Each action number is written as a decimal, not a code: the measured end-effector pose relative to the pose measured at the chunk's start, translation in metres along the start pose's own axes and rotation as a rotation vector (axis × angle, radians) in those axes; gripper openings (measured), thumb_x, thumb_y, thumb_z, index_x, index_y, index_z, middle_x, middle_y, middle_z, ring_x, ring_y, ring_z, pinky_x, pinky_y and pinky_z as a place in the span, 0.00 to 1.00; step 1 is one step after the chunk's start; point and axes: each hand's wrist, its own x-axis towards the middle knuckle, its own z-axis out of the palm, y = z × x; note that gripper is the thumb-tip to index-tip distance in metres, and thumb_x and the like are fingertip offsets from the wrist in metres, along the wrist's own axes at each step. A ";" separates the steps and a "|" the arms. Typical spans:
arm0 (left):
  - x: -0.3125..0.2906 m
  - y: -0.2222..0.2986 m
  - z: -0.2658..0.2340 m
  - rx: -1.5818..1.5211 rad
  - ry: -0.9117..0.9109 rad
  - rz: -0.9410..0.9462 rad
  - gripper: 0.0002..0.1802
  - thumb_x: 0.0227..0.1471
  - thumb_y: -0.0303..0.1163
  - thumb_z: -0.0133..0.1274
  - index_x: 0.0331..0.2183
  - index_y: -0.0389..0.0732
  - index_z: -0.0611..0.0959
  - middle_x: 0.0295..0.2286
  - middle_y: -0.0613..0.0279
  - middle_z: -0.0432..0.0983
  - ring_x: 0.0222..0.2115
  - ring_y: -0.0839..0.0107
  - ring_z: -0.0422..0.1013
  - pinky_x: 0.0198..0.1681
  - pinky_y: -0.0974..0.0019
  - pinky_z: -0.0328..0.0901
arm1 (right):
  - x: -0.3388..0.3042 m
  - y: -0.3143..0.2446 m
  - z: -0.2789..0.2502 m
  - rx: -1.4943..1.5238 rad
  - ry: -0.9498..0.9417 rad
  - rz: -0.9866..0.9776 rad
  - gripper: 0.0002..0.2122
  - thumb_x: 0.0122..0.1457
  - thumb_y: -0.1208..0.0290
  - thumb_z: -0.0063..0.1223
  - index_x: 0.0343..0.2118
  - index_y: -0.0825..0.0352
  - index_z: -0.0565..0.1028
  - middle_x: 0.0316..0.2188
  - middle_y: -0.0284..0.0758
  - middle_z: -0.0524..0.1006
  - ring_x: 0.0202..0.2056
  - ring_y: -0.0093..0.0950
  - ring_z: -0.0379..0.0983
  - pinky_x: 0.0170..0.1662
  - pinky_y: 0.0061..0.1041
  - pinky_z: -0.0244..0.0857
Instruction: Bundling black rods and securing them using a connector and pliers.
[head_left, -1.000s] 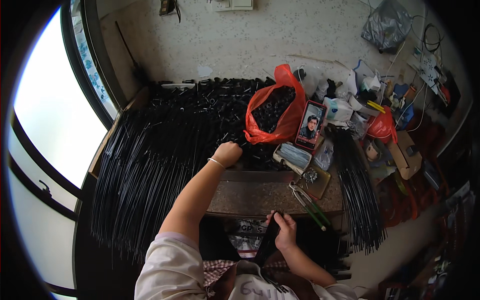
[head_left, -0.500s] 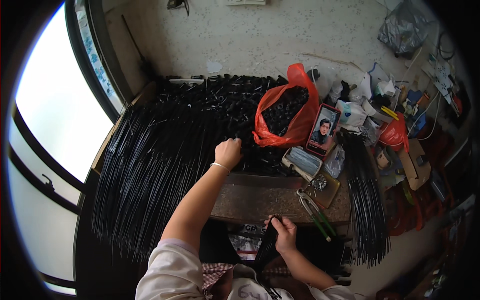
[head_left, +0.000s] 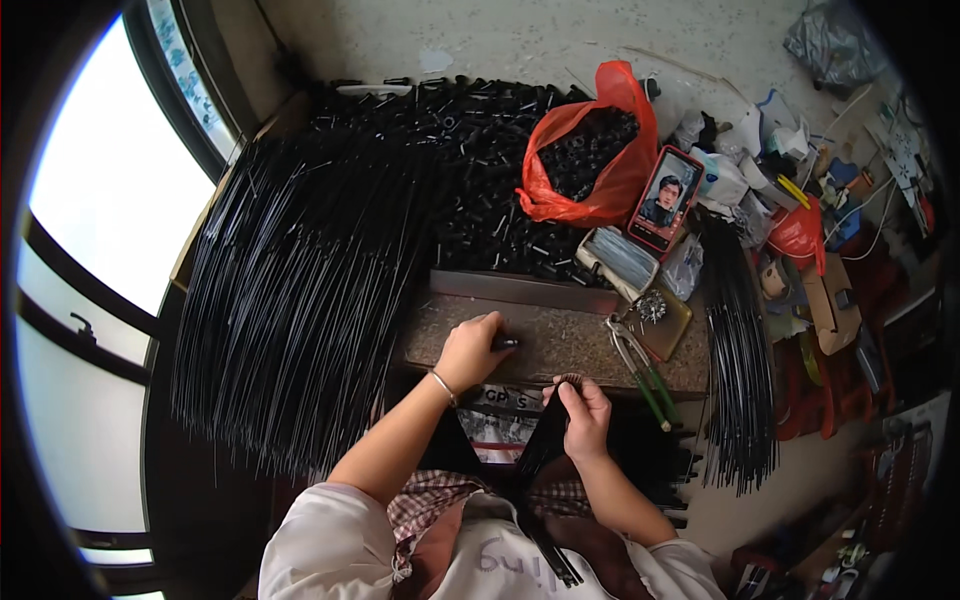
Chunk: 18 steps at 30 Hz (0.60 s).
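Observation:
My left hand is closed over the near part of the worktable, with a small black tubular part poking out past its fingers. At the table's front edge my right hand pinches the top of a bundle of thin black wires that hangs down toward my lap. Behind a low metal strip lies a heap of small black tubular parts. A pair of pincers with green handles rests to the right of my right hand.
Long black wires overhang the table's left side; another bunch hangs at the right. A red plastic bag holds more parts. Beside it stand a phone, a box of thin grey sticks and small metal pieces.
My left hand has come back from the heap toward me with a small black part. My right hand keeps its bundle. The view has tilted down.

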 end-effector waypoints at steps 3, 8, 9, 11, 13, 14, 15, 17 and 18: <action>-0.021 0.010 -0.006 -0.266 0.005 -0.145 0.08 0.37 0.29 0.49 0.21 0.37 0.68 0.25 0.58 0.64 0.25 0.68 0.62 0.31 0.73 0.58 | -0.002 0.000 0.007 -0.032 -0.074 -0.003 0.06 0.48 0.73 0.43 0.27 0.69 0.67 0.21 0.34 0.70 0.22 0.19 0.64 0.29 0.16 0.58; -0.017 0.046 0.000 -1.466 0.314 -0.053 0.06 0.43 0.32 0.44 0.23 0.40 0.67 0.29 0.61 0.63 0.25 0.76 0.61 0.29 0.74 0.57 | -0.009 0.001 0.015 -0.095 -0.132 0.017 0.05 0.48 0.73 0.42 0.27 0.69 0.67 0.21 0.32 0.70 0.23 0.18 0.64 0.30 0.15 0.57; -0.019 0.050 0.000 -1.452 0.281 -0.080 0.06 0.43 0.31 0.45 0.24 0.40 0.66 0.28 0.61 0.65 0.23 0.77 0.62 0.25 0.76 0.58 | -0.011 0.000 0.017 -0.112 -0.134 0.005 0.05 0.48 0.73 0.42 0.27 0.69 0.67 0.21 0.32 0.70 0.23 0.18 0.64 0.30 0.15 0.57; -0.025 0.048 -0.005 -1.522 0.287 -0.325 0.07 0.41 0.29 0.48 0.25 0.41 0.67 0.22 0.63 0.67 0.16 0.82 0.60 0.17 0.81 0.54 | -0.013 0.001 0.016 -0.130 -0.123 -0.004 0.05 0.49 0.73 0.42 0.26 0.69 0.67 0.21 0.31 0.69 0.24 0.18 0.63 0.31 0.15 0.57; -0.037 0.028 -0.007 -1.541 0.136 -0.448 0.07 0.38 0.26 0.50 0.23 0.40 0.68 0.22 0.64 0.67 0.17 0.81 0.61 0.17 0.82 0.55 | -0.012 0.008 0.012 -0.069 -0.132 -0.103 0.05 0.49 0.72 0.42 0.27 0.68 0.67 0.22 0.30 0.68 0.25 0.17 0.63 0.30 0.15 0.57; -0.049 0.021 -0.003 -1.698 -0.002 -0.493 0.07 0.35 0.22 0.51 0.23 0.37 0.70 0.22 0.64 0.67 0.18 0.81 0.61 0.20 0.82 0.57 | -0.020 0.006 0.009 0.003 -0.054 0.054 0.06 0.49 0.72 0.41 0.27 0.68 0.66 0.23 0.29 0.67 0.26 0.17 0.62 0.30 0.14 0.56; -0.059 0.019 -0.001 -1.756 -0.141 -0.537 0.08 0.35 0.20 0.50 0.25 0.34 0.71 0.22 0.63 0.67 0.20 0.79 0.64 0.24 0.80 0.61 | -0.024 0.001 0.012 0.003 -0.040 0.063 0.06 0.49 0.72 0.41 0.27 0.68 0.66 0.23 0.29 0.67 0.26 0.17 0.62 0.30 0.14 0.56; -0.072 0.034 -0.001 -1.873 -0.214 -0.607 0.10 0.35 0.18 0.48 0.28 0.33 0.71 0.24 0.60 0.68 0.23 0.75 0.66 0.27 0.77 0.63 | -0.027 -0.007 0.023 0.168 -0.037 0.047 0.04 0.50 0.74 0.40 0.27 0.69 0.66 0.25 0.27 0.66 0.29 0.15 0.60 0.35 0.11 0.52; -0.078 0.031 0.006 -1.924 -0.260 -0.553 0.11 0.35 0.17 0.48 0.29 0.33 0.71 0.27 0.56 0.68 0.25 0.72 0.67 0.30 0.74 0.64 | -0.029 -0.004 0.025 0.066 0.026 0.024 0.04 0.50 0.74 0.41 0.27 0.68 0.66 0.26 0.27 0.65 0.28 0.14 0.59 0.33 0.11 0.53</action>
